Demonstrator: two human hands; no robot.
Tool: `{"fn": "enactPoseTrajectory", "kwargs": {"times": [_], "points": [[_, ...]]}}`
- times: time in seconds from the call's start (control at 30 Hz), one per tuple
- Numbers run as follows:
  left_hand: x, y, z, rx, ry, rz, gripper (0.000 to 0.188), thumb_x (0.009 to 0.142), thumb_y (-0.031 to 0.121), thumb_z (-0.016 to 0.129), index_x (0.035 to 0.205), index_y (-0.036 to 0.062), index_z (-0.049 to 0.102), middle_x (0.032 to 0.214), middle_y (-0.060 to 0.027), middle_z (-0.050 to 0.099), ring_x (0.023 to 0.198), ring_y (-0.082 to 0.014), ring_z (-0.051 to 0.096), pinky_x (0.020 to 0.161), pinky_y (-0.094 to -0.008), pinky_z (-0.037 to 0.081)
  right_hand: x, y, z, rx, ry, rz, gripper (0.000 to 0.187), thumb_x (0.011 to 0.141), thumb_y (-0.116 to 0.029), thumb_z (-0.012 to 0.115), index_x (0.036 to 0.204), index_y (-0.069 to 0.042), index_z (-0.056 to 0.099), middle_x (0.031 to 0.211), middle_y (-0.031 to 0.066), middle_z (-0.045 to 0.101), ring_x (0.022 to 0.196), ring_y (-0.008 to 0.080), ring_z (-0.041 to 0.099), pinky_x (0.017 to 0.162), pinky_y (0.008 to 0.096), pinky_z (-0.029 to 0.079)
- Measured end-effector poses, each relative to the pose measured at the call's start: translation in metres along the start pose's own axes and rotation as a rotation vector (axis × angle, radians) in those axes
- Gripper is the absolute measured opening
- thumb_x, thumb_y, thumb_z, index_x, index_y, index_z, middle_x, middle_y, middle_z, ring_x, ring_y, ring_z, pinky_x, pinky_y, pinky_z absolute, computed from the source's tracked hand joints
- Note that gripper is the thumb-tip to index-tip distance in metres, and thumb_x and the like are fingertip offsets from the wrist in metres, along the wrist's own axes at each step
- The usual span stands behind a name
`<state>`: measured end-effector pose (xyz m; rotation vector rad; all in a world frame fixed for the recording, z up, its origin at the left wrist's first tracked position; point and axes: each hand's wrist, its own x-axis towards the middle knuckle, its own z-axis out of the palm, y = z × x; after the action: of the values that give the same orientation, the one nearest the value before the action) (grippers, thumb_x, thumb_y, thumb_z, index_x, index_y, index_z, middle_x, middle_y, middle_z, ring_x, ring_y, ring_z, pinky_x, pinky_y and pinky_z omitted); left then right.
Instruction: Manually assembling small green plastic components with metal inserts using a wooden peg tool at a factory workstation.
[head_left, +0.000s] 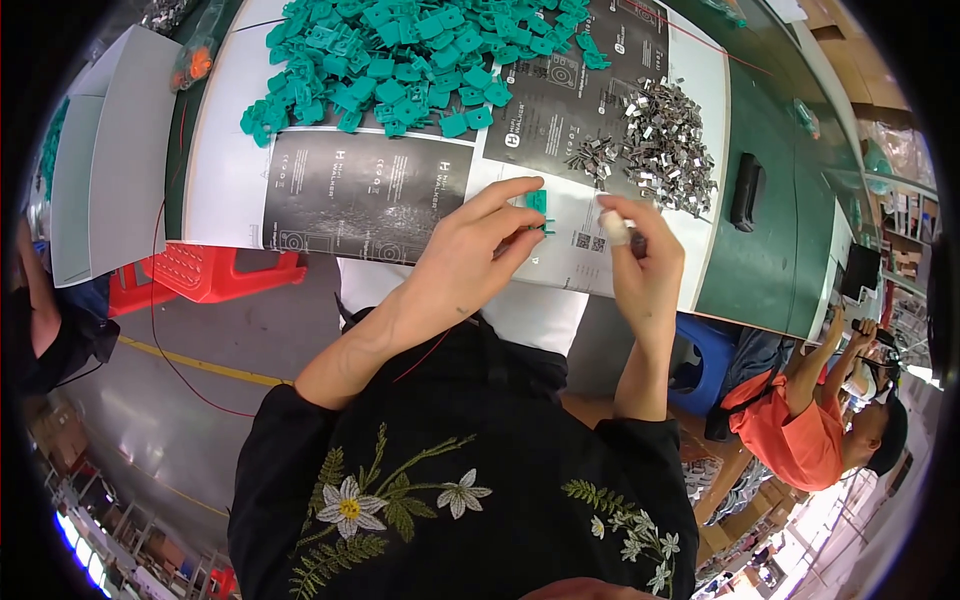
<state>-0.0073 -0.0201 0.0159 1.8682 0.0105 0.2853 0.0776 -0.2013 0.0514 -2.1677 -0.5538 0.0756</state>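
Observation:
My left hand point(478, 252) pinches a small teal plastic part point(538, 207) between thumb and fingers, just above the table's near edge. My right hand point(640, 262) is curled shut close beside it, with a white wrap on one fingertip and something small and dark gripped in it; I cannot tell what it is. A large heap of the same teal plastic parts point(400, 60) lies at the back of the table. A pile of small shiny metal clips point(660, 140) lies just beyond my right hand.
Printed dark and white sheets point(365, 190) cover the green table point(760, 240). A black oblong object point(746, 190) lies right of the clips. A grey box point(110, 150) and a red stool point(215, 272) stand at left. A person in orange point(800, 435) sits at lower right.

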Motion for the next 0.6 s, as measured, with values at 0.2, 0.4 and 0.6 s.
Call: {"fn": "enactPoseTrajectory", "kwargs": {"times": [0.2,0.4,0.6], "points": [[0.001,0.003,0.003,0.014,0.02,-0.008,0.013,0.084,0.002,0.065,0.096,-0.0031,0.065,0.121,-0.0119,0.059,0.075,-0.0171,0.064,0.064,-0.0272,0.052,-0.01,-0.012,0.009,0.106,-0.16,-0.036,0.017,0.09,-0.003,0.06,0.105,-0.003,0.068,0.087,0.0012,0.062,0.061,0.0041,0.044,0.052,0.0187,0.033],[0.001,0.0,0.006,0.047,0.036,0.037,0.013,0.084,0.001,0.064,0.096,-0.0031,0.065,0.12,-0.0124,0.059,0.074,-0.018,0.064,0.062,-0.0273,0.052,-0.011,-0.016,0.014,0.059,-0.111,-0.066,0.015,0.086,-0.004,0.066,0.101,-0.002,0.07,0.085,0.0023,0.064,0.06,0.0039,0.043,0.052,0.0186,0.033],[0.001,-0.002,0.007,0.044,0.047,0.039,0.013,0.084,0.001,0.064,0.096,-0.003,0.065,0.12,-0.0122,0.06,0.074,-0.0179,0.065,0.061,-0.0276,0.051,-0.015,-0.01,0.027,-0.002,0.035,-0.156,0.016,0.081,-0.003,0.072,0.096,-0.002,0.071,0.085,0.0043,0.067,0.058,0.0044,0.047,0.05,0.0183,0.036]]}}
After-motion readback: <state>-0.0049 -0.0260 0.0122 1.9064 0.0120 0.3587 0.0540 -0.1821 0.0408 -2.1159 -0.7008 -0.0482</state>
